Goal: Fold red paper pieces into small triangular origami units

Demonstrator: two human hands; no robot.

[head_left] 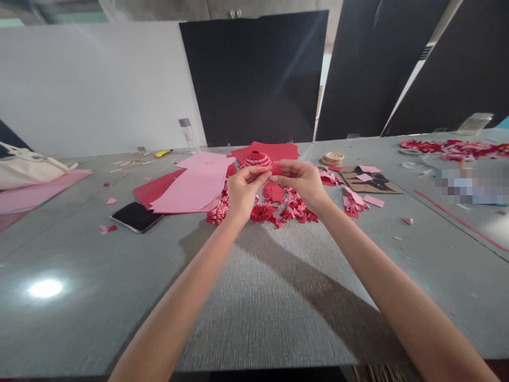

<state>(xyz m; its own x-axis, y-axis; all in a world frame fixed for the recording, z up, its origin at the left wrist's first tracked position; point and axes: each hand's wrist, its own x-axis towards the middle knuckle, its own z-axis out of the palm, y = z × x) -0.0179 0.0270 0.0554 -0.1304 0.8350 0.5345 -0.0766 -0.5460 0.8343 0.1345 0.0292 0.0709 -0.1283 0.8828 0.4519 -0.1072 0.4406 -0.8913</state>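
Note:
Both hands are raised over the table, fingertips close together. A small piece of red paper is pinched between them. My left hand grips its left end with thumb and forefinger. My right hand holds the other end, its fingers bent over the paper. Just behind them stands a round red-and-pink folded-paper piece. Below the hands lie a stack of red paper pieces, a dark red ring of folded paper and a heap of small pink and red folded pieces. My wrists and fingers partly cover these.
Left are pink sheets, a black phone, a yellow cutter, a clear bottle and a white bag. Right are a brown board, a round wooden item and a long red strip.

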